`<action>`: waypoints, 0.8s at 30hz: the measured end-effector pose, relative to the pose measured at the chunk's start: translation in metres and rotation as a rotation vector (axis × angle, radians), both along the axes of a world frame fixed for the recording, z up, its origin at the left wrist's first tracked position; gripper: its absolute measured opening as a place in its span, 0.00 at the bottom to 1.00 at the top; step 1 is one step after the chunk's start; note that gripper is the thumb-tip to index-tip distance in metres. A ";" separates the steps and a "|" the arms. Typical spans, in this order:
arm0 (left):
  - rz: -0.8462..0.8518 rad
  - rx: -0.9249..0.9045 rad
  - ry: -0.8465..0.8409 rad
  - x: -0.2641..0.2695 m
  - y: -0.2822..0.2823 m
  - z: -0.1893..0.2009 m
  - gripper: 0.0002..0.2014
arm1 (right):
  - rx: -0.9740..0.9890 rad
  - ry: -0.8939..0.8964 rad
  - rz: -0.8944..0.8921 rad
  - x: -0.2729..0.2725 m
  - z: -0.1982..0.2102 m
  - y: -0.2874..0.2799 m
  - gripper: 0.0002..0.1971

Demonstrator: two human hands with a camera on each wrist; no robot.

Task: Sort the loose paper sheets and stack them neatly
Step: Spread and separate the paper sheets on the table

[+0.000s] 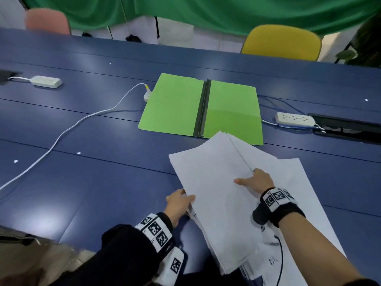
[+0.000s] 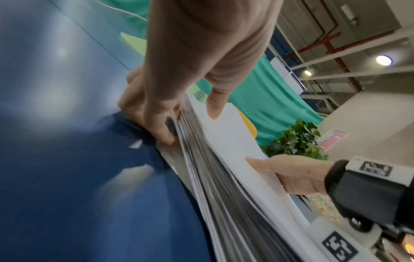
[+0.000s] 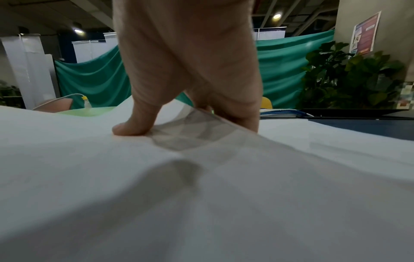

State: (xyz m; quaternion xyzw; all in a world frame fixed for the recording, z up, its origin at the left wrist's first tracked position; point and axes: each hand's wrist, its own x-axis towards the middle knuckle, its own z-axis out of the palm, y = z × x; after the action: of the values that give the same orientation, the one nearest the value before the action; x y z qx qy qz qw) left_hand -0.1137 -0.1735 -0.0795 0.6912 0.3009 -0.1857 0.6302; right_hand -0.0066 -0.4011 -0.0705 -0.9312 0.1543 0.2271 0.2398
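A thick pile of white paper sheets (image 1: 214,195) lies fanned on the blue table, near its front edge. My left hand (image 1: 179,200) grips the pile's left edge, thumb on top and fingers underneath, as the left wrist view shows at the sheets (image 2: 226,159) and my left hand (image 2: 179,113). My right hand (image 1: 255,182) holds the right edge of the upper sheets, thumb pressed on top and fingers curled under the lifted paper (image 3: 201,177), right hand (image 3: 190,115). More sheets (image 1: 299,182) lie spread beneath to the right.
An open green folder (image 1: 198,106) lies just behind the pile. A white cable (image 1: 61,137) crosses the table's left. Power strips sit at left (image 1: 46,81) and right (image 1: 295,118). A yellow chair (image 1: 281,42) and a pink chair (image 1: 47,20) stand beyond the far edge.
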 end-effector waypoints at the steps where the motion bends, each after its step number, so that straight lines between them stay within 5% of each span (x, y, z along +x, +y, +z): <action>1: 0.032 -0.054 -0.006 -0.002 0.001 -0.003 0.10 | 0.031 0.010 -0.012 0.000 0.002 -0.002 0.42; 6: 0.199 -0.268 0.020 -0.018 -0.010 -0.014 0.34 | 0.252 0.112 -0.026 0.002 -0.007 -0.017 0.50; 8: 0.342 -0.347 0.064 -0.023 -0.014 -0.015 0.46 | 0.338 0.112 -0.036 -0.002 -0.006 -0.020 0.33; 11: 0.449 -0.498 0.051 -0.024 -0.012 -0.008 0.22 | 0.449 0.120 -0.026 -0.012 0.003 -0.020 0.09; 15: 0.353 -0.510 0.059 -0.022 -0.006 -0.007 0.05 | 0.543 0.072 -0.100 -0.015 -0.006 -0.021 0.14; 24: 0.144 -0.516 -0.136 -0.013 -0.027 0.006 0.24 | 0.588 -0.080 -0.238 -0.026 -0.022 -0.014 0.24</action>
State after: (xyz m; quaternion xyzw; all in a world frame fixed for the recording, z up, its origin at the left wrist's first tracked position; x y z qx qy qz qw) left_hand -0.1270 -0.2007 -0.0734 0.4956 0.2491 -0.1641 0.8158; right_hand -0.0323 -0.4150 -0.0929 -0.8057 0.1804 0.1953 0.5294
